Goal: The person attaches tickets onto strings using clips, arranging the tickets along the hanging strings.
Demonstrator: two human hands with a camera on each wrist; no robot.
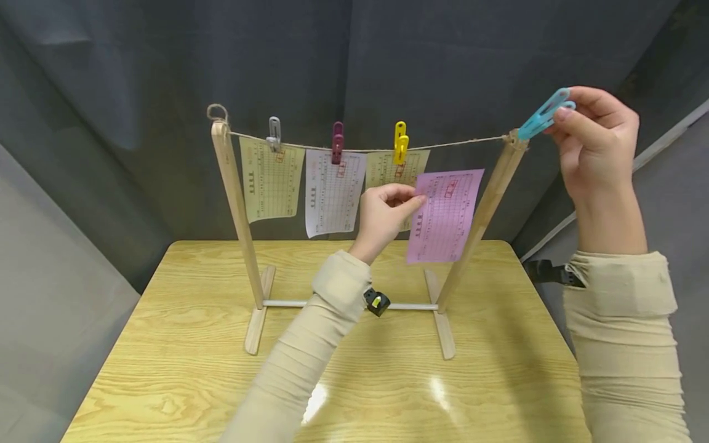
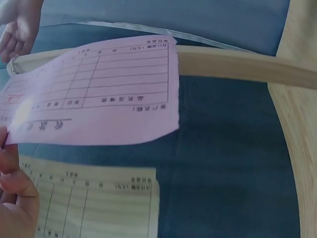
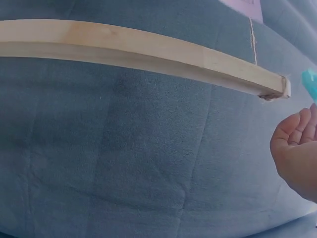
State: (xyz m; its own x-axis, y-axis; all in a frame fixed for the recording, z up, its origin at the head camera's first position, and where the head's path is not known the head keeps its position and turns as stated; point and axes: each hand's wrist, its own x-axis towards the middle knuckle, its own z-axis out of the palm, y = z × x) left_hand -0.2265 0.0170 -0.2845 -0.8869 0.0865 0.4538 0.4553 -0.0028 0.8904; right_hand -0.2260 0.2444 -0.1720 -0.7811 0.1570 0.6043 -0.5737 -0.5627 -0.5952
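My left hand point(image 1: 388, 212) pinches the left edge of a pink printed form point(image 1: 447, 218) between thumb and fingers. The form hangs a little below the twine point(image 1: 465, 142), in front of the right post. Up at the right, my right hand point(image 1: 600, 138) holds a blue clothespin point(image 1: 545, 115) by its handles; in the head view its tip overlaps the right post's top, while the right wrist view shows it apart from the post. In the left wrist view the pink form point(image 2: 124, 94) is seen above a yellow form point(image 2: 104, 203).
A wooden stand with left post point(image 1: 235, 209) and right post point(image 1: 487, 191) stands on the table point(image 1: 183, 369). Grey point(image 1: 274, 132), maroon point(image 1: 337, 141) and yellow point(image 1: 400, 141) clothespins hold a yellow form point(image 1: 271, 184), a white form point(image 1: 332, 197) and another yellow form on the twine.
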